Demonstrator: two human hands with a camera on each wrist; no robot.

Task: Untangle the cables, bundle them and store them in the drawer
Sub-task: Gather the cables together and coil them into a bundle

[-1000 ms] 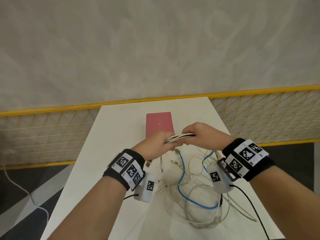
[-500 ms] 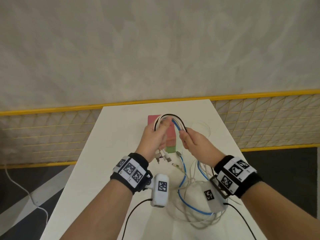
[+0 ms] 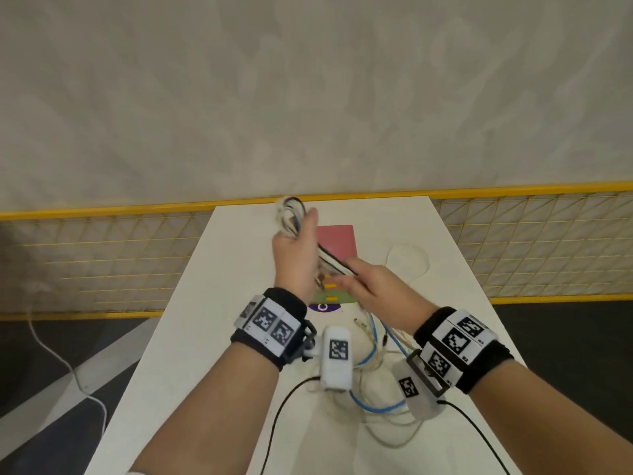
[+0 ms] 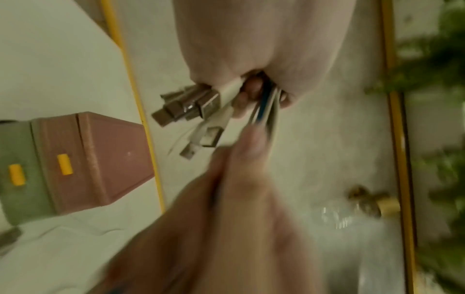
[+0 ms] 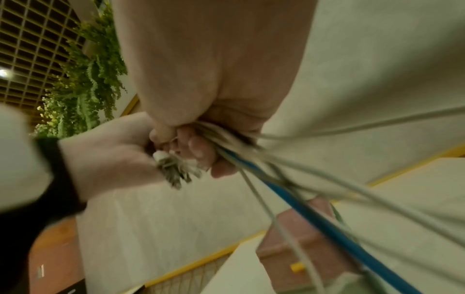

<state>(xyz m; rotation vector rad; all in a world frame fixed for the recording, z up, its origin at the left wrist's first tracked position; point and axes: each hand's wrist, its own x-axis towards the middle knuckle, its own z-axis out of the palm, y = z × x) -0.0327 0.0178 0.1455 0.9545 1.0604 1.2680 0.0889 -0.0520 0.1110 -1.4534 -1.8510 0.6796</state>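
My left hand (image 3: 294,248) is raised over the far half of the white table (image 3: 212,303) and grips a folded bunch of cables. Its loop (image 3: 290,211) of white, blue and black strands sticks out above the fist. The metal USB plugs (image 4: 187,106) hang out below the curled fingers. My right hand (image 3: 368,286) grips the same strands (image 3: 334,264) just below, taut between both hands. The rest, with a blue cable (image 3: 371,404), trails in a loose tangle (image 3: 380,375) on the table. The small drawer unit (image 3: 337,240), pink above green, stands shut under the hands.
A loose white cable loop (image 3: 407,260) lies right of the drawer unit. A yellow mesh fence (image 3: 102,255) runs behind and beside the table. Black wrist-camera leads (image 3: 274,426) cross the near tabletop. A white cord (image 3: 58,358) lies on the floor at the left.
My left hand has lifted the cable loop up and away toward the far table edge. My right hand has slid down the strands, which now run taut between the hands.
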